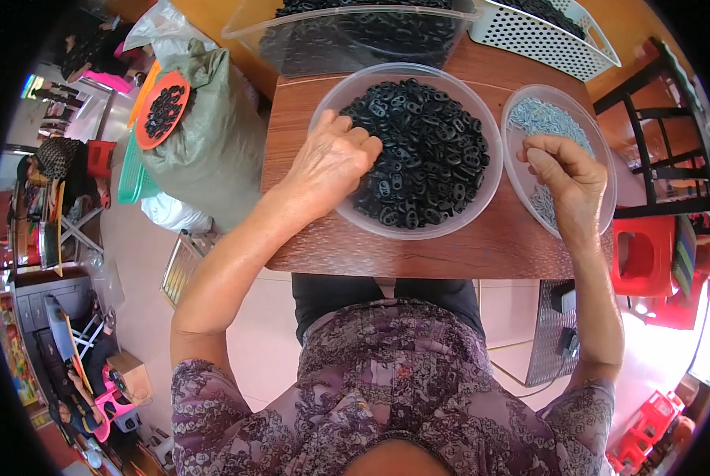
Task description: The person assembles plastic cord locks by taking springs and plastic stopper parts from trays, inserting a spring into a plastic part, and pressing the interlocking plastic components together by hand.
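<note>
Because the table [418,258] ends close to the person's dark trousers [323,305], small pieces are best handled over the containers, where a dropped one should fall back into its pile and not onto the floor [260,333]. Beyond that edge, the left hand [335,159] bends over the left side of a wide clear bowl [430,232] heaped with black holed pieces [418,143]; its fingertips are hidden, so I cannot tell whether they grasp one. Lifting a single piece from the top of the heap, lightly, should be easier than digging. To the right, the right hand [573,174] is above a smaller clear dish [516,173] of pale blue-grey bits [549,119], thumb and curled fingers drawn together; anything pinched there cannot be made out. A fingertip pinch suits bits that fine, and keeping each hand over its own container should stop the kinds mixing. Farther off, a clear bin [355,59] and a white perforated basket [529,44] hold more dark pieces, best left out of the elbows' way
</note>
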`<state>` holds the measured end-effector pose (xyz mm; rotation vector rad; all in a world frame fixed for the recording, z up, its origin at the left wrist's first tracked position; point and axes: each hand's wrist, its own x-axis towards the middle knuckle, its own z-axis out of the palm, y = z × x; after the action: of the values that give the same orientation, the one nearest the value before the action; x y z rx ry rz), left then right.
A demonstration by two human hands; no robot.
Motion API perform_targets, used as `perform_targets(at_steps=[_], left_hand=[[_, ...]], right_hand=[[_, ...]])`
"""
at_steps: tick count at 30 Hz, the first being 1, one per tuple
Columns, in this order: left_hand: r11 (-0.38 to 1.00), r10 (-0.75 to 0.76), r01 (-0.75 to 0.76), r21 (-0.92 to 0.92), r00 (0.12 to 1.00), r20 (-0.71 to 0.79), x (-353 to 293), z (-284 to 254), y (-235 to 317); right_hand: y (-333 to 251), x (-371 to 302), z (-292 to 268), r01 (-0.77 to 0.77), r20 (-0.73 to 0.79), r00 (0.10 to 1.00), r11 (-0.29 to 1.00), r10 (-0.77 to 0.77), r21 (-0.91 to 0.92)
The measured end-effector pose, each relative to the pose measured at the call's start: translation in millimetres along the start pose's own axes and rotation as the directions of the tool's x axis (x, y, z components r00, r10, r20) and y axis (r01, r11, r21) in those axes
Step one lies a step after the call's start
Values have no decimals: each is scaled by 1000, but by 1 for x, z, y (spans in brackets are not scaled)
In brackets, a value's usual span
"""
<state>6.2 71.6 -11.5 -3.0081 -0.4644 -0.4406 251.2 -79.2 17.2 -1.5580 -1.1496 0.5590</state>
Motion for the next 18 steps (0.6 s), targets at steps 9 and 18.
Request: perform_targets(at_steps=[9, 18], left_hand=[[997, 15, -18, 74, 999, 49, 5, -2, -8], [998, -38, 40, 42, 998, -55, 5, -5, 2]], right_hand=[[25, 4, -15, 36, -37, 998, 990, -42, -139], [49, 10, -33, 10, -31, 999, 932, -23, -362]])
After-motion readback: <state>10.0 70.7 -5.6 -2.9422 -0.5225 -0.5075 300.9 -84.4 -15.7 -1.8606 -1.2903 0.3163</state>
